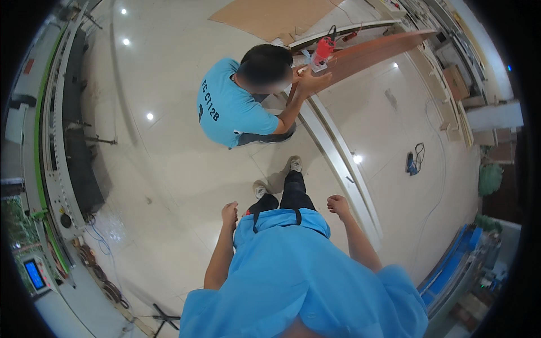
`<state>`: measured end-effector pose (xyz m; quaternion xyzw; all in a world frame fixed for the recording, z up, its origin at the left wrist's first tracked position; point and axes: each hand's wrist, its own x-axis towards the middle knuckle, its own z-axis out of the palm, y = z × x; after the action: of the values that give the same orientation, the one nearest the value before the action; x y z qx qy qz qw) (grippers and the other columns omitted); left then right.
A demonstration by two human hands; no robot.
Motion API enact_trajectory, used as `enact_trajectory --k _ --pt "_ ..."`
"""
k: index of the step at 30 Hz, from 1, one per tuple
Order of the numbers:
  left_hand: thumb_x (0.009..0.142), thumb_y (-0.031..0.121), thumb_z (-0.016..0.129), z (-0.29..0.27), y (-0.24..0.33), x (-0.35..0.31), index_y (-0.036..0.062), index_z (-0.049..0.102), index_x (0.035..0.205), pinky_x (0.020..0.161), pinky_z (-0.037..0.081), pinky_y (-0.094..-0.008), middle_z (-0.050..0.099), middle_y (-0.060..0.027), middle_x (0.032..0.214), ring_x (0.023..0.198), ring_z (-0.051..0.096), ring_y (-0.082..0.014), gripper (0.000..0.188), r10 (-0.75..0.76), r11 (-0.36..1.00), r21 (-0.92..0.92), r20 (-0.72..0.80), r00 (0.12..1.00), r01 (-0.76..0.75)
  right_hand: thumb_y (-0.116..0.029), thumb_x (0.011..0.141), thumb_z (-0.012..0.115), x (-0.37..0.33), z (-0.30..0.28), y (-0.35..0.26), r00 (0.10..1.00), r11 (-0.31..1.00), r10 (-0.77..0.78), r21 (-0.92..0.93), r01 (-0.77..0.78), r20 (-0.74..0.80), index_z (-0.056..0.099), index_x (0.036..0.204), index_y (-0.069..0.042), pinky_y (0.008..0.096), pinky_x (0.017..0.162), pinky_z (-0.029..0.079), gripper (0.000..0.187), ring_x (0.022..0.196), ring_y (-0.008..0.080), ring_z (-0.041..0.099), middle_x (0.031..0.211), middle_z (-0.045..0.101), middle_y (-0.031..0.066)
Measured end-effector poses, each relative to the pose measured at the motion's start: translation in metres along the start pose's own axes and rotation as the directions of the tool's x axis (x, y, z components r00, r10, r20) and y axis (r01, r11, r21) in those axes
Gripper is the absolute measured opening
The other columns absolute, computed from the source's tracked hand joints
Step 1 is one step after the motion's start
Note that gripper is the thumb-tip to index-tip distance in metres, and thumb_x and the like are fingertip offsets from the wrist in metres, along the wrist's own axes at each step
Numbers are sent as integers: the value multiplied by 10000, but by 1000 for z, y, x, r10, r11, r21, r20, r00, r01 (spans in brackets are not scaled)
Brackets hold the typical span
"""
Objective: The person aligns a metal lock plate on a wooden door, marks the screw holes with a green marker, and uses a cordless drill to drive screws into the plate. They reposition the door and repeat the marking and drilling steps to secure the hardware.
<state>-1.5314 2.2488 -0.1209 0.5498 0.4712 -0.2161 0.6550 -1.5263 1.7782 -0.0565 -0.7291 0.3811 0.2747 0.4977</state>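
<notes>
My left hand (230,213) hangs beside my left hip, its fingers loosely curled with nothing visible in them. On the other side, my right hand (338,205) is held a little away from my hip, also curled and holding nothing I can see. The white rail (349,179) on the floor lies nearest to it, apart from the fingers. Ahead of me a co-worker in a light blue shirt (225,107) crouches. That person's hands are at a red handheld router (323,52) on the edge of a long reddish-brown board (372,56).
A blue power tool (411,163) with a coiled cord lies on the tiled floor to the right. A long machine (59,141) runs along the left side. Cardboard (276,17) lies at the far end. A blue rack (451,265) stands at the lower right.
</notes>
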Motion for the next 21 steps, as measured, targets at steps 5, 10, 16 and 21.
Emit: enact_trajectory --k 5,10,16,21 --pt "918 283 692 9 29 -8 1 645 1075 389 279 -248 472 38 622 446 380 -64 326 52 990 127 33 998 -55 -165 904 679 -5 11 25 999 993 32 113 -31 -2 693 1045 -7 329 634 564 212 725 190 677 856 695 104" --pt "919 276 686 4 40 -6 -3 643 1075 386 277 -251 469 36 622 442 380 -70 322 59 987 151 30 998 -62 -157 887 695 -12 17 48 996 983 89 164 -87 -4 695 1033 -6 322 603 549 210 694 190 675 828 695 99" --pt "911 275 691 -4 27 1 3 645 1075 385 281 -252 473 33 624 435 383 -74 321 36 992 120 20 999 -39 -140 872 696 -18 15 57 992 977 119 183 -112 -28 696 1029 9 310 573 537 217 660 187 674 787 689 93" --pt "905 275 700 2 3 8 9 656 1068 390 297 -258 503 25 629 431 383 -77 315 30 984 173 16 999 -32 -141 876 694 -15 7 46 993 984 107 150 -98 -54 692 1036 19 297 568 534 227 662 179 670 788 683 92"
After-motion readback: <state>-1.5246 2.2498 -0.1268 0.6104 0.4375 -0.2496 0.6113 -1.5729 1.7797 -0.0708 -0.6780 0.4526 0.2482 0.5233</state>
